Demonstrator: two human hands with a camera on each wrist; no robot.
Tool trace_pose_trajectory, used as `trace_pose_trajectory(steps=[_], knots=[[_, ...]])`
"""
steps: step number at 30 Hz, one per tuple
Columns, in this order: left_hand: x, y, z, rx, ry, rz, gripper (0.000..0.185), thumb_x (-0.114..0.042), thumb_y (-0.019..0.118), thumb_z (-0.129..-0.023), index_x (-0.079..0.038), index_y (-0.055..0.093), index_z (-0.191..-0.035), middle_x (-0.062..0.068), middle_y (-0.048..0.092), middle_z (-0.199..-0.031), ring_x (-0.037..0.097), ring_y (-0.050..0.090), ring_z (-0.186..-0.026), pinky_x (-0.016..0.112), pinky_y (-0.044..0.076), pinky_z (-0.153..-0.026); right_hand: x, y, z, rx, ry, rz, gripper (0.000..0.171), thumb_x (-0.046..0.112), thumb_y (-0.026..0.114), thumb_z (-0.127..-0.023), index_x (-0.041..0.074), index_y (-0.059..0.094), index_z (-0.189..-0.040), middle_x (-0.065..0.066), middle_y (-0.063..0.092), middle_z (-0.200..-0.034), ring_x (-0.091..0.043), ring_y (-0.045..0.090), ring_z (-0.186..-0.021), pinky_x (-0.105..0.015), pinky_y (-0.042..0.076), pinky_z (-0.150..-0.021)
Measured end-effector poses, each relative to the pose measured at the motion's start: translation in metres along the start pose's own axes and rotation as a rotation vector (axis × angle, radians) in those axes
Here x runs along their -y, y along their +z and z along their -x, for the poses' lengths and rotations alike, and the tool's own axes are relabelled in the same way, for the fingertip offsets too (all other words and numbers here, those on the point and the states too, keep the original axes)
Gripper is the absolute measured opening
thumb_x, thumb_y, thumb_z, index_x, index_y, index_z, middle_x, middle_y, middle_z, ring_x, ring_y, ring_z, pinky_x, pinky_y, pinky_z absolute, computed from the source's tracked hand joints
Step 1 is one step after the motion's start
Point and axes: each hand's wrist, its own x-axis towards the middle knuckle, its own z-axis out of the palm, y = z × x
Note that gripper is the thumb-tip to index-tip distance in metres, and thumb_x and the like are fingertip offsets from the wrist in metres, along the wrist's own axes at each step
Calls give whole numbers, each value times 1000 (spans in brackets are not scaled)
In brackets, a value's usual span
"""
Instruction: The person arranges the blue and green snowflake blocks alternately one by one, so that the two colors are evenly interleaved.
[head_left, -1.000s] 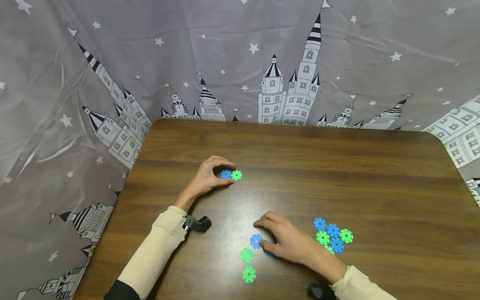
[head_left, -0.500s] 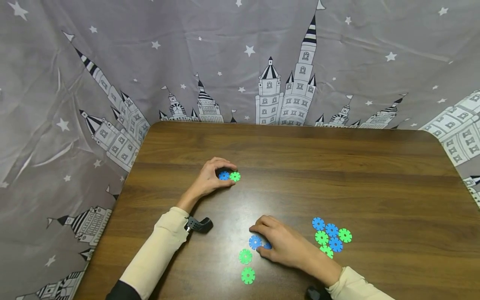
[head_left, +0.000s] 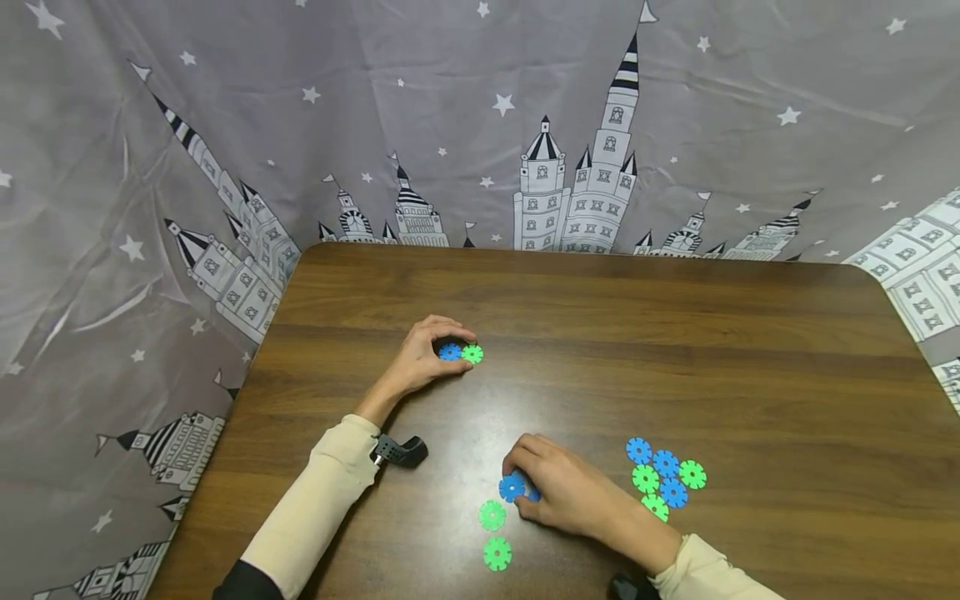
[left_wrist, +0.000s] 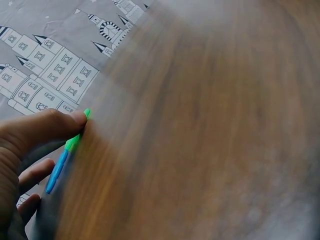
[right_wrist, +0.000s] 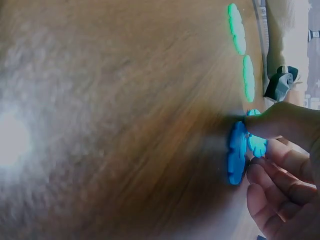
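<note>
My left hand (head_left: 416,354) pinches a green notched plastic disc (head_left: 477,354) between thumb and fingers at the table's upper left. A blue disc (head_left: 444,352) joins its left side, inside the curve of the hand; both appear edge-on in the left wrist view. Nearer the front, my right hand (head_left: 562,487) holds a blue disc (head_left: 507,488) by its rim, index finger behind and thumb in front. A second blue disc (right_wrist: 236,155) lies close beside it under the palm, mostly hidden in the head view. Two green discs (head_left: 486,515) lie just left of this hand.
Right of my right forearm lies a loose cluster of several blue and green discs (head_left: 665,457). The brown wooden table (head_left: 675,333) reaches back to a grey castle-print curtain (head_left: 450,83). Dark wrist devices (head_left: 405,452) sit at both cuffs.
My right fingers have closed in from around the blue disc onto its rim, the hand shifting slightly left. The left hand stays on its green disc, almost still.
</note>
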Motion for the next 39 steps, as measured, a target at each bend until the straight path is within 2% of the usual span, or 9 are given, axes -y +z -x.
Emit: trace_pose_trajectory(steps=[6, 15, 24, 39], knots=[[0, 0, 1, 1, -13, -11, 39, -17, 88, -69, -12, 76, -106, 7, 68, -112, 25, 52, -114, 49, 30, -102, 2, 1, -1, 6, -7, -20, 27, 9, 75, -79, 17, 61, -100, 9, 58, -93, -3, 50, -84, -21, 48, -75], [1, 0, 0, 18, -26, -32, 40, -21, 87, -70, -15, 76, -108, 6, 67, -116, 24, 52, -115, 49, 29, -104, 4, 2, -2, -6, -5, -41, 26, 8, 70, -84, 16, 66, -109, 8, 59, -97, -2, 51, -78, -17, 48, -69], [1, 0, 2, 23, -36, -31, 39, -22, 87, -70, -15, 76, -108, 6, 67, -116, 24, 52, -115, 48, 30, -104, 4, -1, -5, -20, 68, -189, 30, -4, 70, -79, 1, 69, -109, -1, 60, -97, -6, 55, -78, -14, 47, -67], [3, 0, 3, 14, -35, -27, 38, -21, 87, -71, -15, 76, -107, 6, 67, -116, 24, 52, -114, 47, 31, -101, 1, -1, -6, -21, 46, -155, 31, 0, 74, -79, 0, 68, -110, -2, 60, -99, -7, 54, -79, -14, 47, -65]])
